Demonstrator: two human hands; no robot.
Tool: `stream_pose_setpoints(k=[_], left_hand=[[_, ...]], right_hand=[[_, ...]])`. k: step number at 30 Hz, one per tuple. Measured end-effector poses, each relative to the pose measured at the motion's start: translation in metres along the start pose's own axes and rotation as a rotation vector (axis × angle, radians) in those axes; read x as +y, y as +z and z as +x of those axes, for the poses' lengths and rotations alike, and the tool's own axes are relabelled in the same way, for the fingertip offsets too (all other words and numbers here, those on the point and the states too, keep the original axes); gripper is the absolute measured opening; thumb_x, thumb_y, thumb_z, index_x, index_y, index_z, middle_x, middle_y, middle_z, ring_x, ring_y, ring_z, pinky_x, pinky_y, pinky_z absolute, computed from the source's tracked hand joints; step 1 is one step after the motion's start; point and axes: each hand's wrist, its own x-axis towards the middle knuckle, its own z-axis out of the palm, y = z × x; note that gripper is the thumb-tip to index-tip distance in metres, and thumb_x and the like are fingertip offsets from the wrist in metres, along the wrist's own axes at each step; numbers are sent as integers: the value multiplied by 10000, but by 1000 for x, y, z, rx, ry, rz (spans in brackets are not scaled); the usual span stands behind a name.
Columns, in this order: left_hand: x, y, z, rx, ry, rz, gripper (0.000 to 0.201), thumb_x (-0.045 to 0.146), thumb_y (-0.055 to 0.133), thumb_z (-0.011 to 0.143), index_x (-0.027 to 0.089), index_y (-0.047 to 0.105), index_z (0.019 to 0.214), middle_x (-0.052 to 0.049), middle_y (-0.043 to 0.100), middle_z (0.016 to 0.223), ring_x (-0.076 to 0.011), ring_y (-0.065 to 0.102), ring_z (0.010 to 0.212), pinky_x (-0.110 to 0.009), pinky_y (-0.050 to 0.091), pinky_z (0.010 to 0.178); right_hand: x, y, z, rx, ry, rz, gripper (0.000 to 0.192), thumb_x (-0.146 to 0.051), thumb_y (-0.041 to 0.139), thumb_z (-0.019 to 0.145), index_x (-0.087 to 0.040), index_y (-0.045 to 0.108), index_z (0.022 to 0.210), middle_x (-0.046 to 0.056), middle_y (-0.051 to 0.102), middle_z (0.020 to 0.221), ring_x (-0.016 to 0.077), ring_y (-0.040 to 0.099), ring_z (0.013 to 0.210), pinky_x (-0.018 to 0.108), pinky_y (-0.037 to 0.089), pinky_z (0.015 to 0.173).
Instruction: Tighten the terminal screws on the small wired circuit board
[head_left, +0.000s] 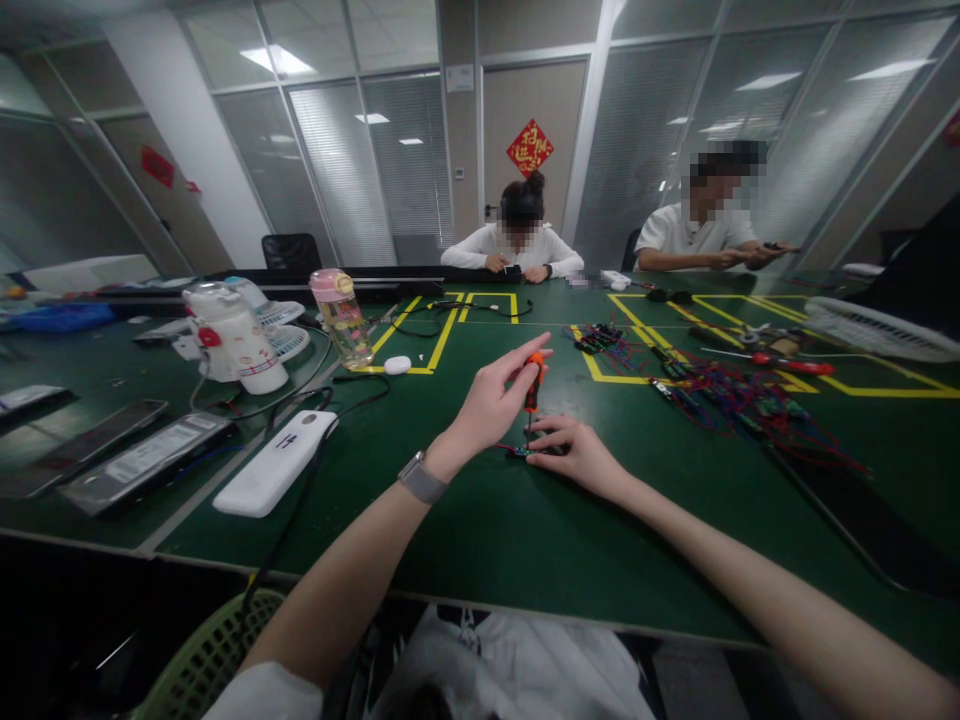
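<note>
Small orange screwdriver point(533, 381) gripped upright by left hand point(487, 405), tip on small board point(525, 452) pinned to green tabletop point(480, 520) by right hand point(574, 455) fingers — screw-driving underway, steady downward turning judged needed next.

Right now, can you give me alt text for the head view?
The left hand holds a small orange-handled screwdriver upright over a small wired circuit part that the right hand steadies on the green table mat. A tangle of red and blue wired parts lies to the right; two people sit opposite.
</note>
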Motion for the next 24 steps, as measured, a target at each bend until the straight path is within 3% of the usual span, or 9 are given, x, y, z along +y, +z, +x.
stream_pose_setpoints(k=[5, 10, 12, 17, 24], left_hand=[[4, -2, 0, 93, 31, 154, 189, 283, 622, 869, 204, 671, 1034, -36, 628, 933, -146, 603, 837, -283, 514, 786], [7, -6, 2, -17, 28, 67, 275, 233, 411, 977, 215, 618, 1157, -68, 635, 1117, -170, 596, 1047, -328, 466, 939], [6, -5, 3, -10, 3, -4, 279, 206, 400, 977, 193, 616, 1152, -76, 653, 1092, -171, 618, 1023, -323, 489, 904], [5, -3, 2, 114, -10, 49, 124, 240, 623, 865, 176, 684, 953, -44, 628, 929, -147, 616, 845, -270, 519, 767], [9, -9, 4, -116, 44, -3, 314, 211, 419, 972, 237, 601, 1226, -78, 626, 1172, -182, 596, 1077, -336, 482, 927]], right_hand=[[0, -1, 0, -2, -8, -1, 125, -313, 752, 723, -276, 783, 838, 69, 716, 1121, 317, 595, 1143, 575, 305, 1075], [0, -1, 0, -10, -9, -7, 137, -309, 750, 727, -263, 783, 852, 83, 717, 1119, 323, 585, 1162, 571, 331, 1061], [-1, -1, 0, -13, -5, -13, 141, -306, 748, 730, -266, 782, 861, 81, 715, 1126, 325, 582, 1167, 587, 297, 1078], [-1, -1, 0, -15, -4, -8, 141, -307, 747, 732, -268, 782, 863, 80, 711, 1136, 325, 580, 1168, 584, 289, 1081], [0, -2, 0, -15, 0, -15, 132, -312, 745, 732, -272, 783, 852, 75, 714, 1126, 324, 586, 1160, 588, 282, 1085]])
